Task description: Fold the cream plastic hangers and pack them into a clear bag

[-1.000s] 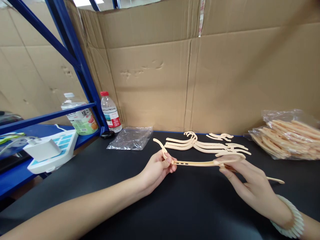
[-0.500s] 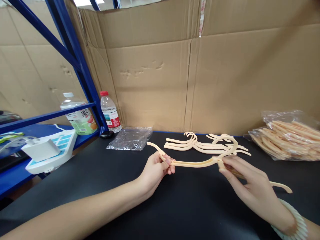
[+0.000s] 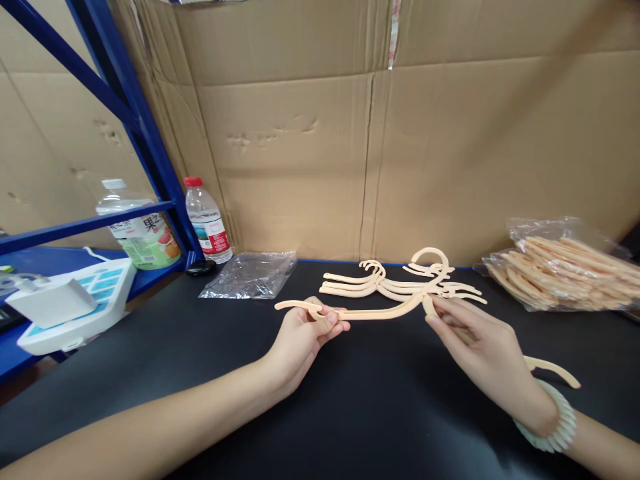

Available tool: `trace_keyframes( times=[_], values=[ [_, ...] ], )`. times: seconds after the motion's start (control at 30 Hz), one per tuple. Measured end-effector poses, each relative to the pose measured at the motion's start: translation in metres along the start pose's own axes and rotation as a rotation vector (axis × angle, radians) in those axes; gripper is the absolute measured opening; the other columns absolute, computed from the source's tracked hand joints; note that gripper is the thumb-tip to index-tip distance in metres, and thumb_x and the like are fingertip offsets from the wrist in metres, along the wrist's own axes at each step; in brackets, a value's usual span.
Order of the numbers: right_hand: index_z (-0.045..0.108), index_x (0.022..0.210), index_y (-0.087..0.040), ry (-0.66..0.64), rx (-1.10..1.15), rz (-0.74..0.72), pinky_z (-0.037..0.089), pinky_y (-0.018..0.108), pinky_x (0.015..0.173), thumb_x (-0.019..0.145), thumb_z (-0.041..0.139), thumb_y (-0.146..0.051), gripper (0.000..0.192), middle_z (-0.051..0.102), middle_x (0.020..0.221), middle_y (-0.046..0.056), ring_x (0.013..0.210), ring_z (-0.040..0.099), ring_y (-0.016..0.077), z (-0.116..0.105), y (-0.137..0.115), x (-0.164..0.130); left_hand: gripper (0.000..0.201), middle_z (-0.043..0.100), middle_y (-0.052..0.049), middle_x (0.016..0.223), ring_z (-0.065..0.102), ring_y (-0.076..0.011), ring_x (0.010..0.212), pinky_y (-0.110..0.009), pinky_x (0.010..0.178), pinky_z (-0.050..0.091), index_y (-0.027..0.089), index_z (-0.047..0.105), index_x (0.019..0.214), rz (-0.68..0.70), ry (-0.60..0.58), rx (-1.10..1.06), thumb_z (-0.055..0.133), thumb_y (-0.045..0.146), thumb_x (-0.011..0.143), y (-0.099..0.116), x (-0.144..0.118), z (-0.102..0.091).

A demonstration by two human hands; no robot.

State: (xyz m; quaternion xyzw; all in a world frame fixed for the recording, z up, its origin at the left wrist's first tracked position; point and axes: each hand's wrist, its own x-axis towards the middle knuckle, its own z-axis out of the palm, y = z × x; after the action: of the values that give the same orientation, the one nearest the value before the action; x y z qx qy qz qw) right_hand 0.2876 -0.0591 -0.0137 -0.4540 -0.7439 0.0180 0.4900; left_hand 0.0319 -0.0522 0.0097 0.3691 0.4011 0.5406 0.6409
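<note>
A cream plastic folding hanger (image 3: 383, 313) is held up between both hands above the black tabletop. My left hand (image 3: 305, 337) pinches its left arm near a joint, where a short curved end piece sticks out to the left. My right hand (image 3: 477, 347) is closed around the part just right of the hook, covering much of that arm; its curved tip shows beyond the wrist. Behind the held hanger, several similar hangers (image 3: 350, 287) lie in a row on the table, their hooks toward the back.
A clear bag of hanger pieces (image 3: 565, 273) lies at the back right. Toward the back left are a flat clear plastic bag (image 3: 250, 275), a red-capped bottle (image 3: 207, 223), a larger bottle (image 3: 145, 233) and a white power strip (image 3: 80, 300). Cardboard (image 3: 285, 160) stands behind.
The left end piece of the hanger has swung from slanting up to nearly level. Both hands appear slightly higher and further left, and the view has shifted a little.
</note>
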Motion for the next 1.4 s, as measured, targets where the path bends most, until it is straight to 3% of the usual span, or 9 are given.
trace_keyframes(
  times=[0.17, 0.3, 0.37, 0.47, 0.53, 0.63, 0.93, 1.27, 1.4],
  values=[
    [0.062, 0.113, -0.021, -0.008, -0.022, 0.01, 0.058, 0.027, 0.072, 0.093, 0.053, -0.031, 0.024, 0.066, 0.109, 0.008, 0.08, 0.067, 0.0177, -0.001, 0.007, 0.004, 0.019, 0.07, -0.008, 0.083, 0.068, -0.0124, 0.063, -0.021, 0.065, 0.055, 0.012, 0.062, 0.072, -0.037, -0.014, 0.155, 0.067, 0.025, 0.084, -0.003, -0.004, 0.004],
    [0.061, 0.114, -0.021, 0.008, -0.116, -0.022, 0.054, 0.034, 0.084, 0.094, 0.051, -0.03, 0.024, 0.065, 0.11, 0.008, 0.096, 0.064, 0.0222, -0.004, 0.012, 0.008, 0.043, 0.07, -0.013, 0.08, 0.067, -0.0186, 0.059, -0.03, 0.061, 0.055, 0.012, 0.065, 0.072, -0.093, -0.298, 0.489, 0.048, 0.045, 0.092, -0.004, -0.021, 0.012],
    [0.061, 0.114, -0.021, -0.033, -0.146, -0.042, 0.051, 0.037, 0.087, 0.095, 0.05, -0.029, 0.024, 0.065, 0.111, 0.009, 0.1, 0.062, 0.0232, -0.003, 0.013, 0.008, 0.035, 0.071, -0.012, 0.082, 0.067, -0.0214, 0.07, -0.033, 0.069, 0.054, 0.014, 0.069, 0.079, 0.102, -0.494, 0.771, 0.048, 0.038, 0.093, -0.005, -0.033, 0.014],
    [0.059, 0.116, -0.021, -0.163, -0.113, -0.029, 0.052, 0.037, 0.084, 0.096, 0.046, -0.028, 0.025, 0.064, 0.109, 0.009, 0.095, 0.063, 0.0221, 0.0, 0.011, 0.006, 0.023, 0.068, -0.012, 0.112, 0.056, -0.0288, 0.112, -0.042, 0.098, 0.043, 0.021, 0.072, 0.099, 0.517, -0.683, 1.068, 0.051, 0.027, 0.092, -0.006, -0.044, 0.013],
    [0.06, 0.116, -0.02, -0.238, -0.095, -0.019, 0.052, 0.037, 0.083, 0.096, 0.045, -0.027, 0.025, 0.064, 0.105, 0.009, 0.093, 0.063, 0.0219, 0.001, 0.008, 0.005, 0.028, 0.056, -0.011, 0.133, 0.038, -0.0331, 0.131, -0.052, 0.11, 0.026, 0.024, 0.066, 0.115, 0.679, -0.688, 1.19, 0.055, 0.026, 0.09, -0.008, -0.047, 0.011],
    [0.062, 0.11, -0.019, -0.338, -0.101, -0.024, 0.052, 0.037, 0.082, 0.096, 0.046, -0.025, 0.023, 0.064, 0.098, 0.008, 0.091, 0.062, 0.022, 0.003, 0.003, 0.005, 0.047, 0.037, -0.01, 0.15, 0.023, -0.0357, 0.14, -0.063, 0.112, 0.008, 0.025, 0.051, 0.134, 0.69, -0.641, 1.326, 0.057, 0.031, 0.088, -0.012, -0.045, 0.008],
    [0.068, 0.102, -0.021, -0.493, -0.05, 0.002, 0.052, 0.034, 0.079, 0.095, 0.046, -0.022, 0.023, 0.062, 0.091, 0.005, 0.083, 0.061, 0.0181, 0.002, -0.002, 0.008, 0.055, 0.03, -0.013, 0.153, 0.021, -0.0365, 0.141, -0.063, 0.111, 0.013, 0.021, 0.037, 0.145, 0.505, -0.664, 1.523, 0.044, 0.042, 0.094, -0.011, -0.04, 0.005],
    [0.061, 0.119, -0.019, -0.49, -0.205, -0.087, 0.051, 0.042, 0.087, 0.09, 0.055, -0.021, 0.03, 0.061, 0.102, 0.009, 0.096, 0.06, 0.0226, -0.007, 0.008, 0.011, 0.054, 0.027, -0.01, 0.154, 0.021, -0.0346, 0.142, -0.061, 0.112, 0.011, 0.026, 0.036, 0.144, 0.545, -0.657, 1.471, 0.047, 0.04, 0.094, -0.013, -0.036, -0.001],
    [0.063, 0.114, -0.019, -0.522, -0.226, -0.098, 0.051, 0.041, 0.086, 0.088, 0.053, -0.015, 0.029, 0.062, 0.1, 0.009, 0.094, 0.06, 0.0223, -0.019, 0.014, 0.017, 0.054, 0.029, -0.009, 0.153, 0.021, -0.0348, 0.142, -0.061, 0.113, 0.009, 0.029, 0.038, 0.144, 0.557, -0.655, 1.424, 0.051, 0.038, 0.092, -0.015, -0.034, -0.003]
  ],
)
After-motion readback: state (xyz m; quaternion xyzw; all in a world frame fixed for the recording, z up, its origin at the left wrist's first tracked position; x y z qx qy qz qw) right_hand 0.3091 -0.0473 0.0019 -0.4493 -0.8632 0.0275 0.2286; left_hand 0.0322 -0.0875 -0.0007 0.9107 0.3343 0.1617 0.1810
